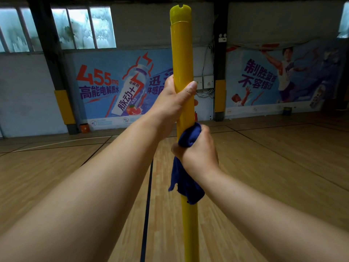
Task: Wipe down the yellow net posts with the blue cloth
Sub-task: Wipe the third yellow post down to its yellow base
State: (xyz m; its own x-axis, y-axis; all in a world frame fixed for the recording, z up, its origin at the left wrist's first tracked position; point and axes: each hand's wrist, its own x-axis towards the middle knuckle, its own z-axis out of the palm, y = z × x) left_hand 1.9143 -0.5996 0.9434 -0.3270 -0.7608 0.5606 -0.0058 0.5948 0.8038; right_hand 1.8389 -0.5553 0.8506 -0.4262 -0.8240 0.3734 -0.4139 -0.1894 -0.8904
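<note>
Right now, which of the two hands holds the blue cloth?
The right hand, lower on the yellow post, grips the blue cloth; the left hand grips bare post.

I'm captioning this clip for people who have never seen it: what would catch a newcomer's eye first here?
First, the yellow net post rising upright through the middle of the view, its notched cap near the top edge. Next, the two bare hands on it: the left hand grips the bare post higher up, and the right hand below holds the blue cloth bunched around it. Behind, a drink advert banner covers the left wall.
</note>
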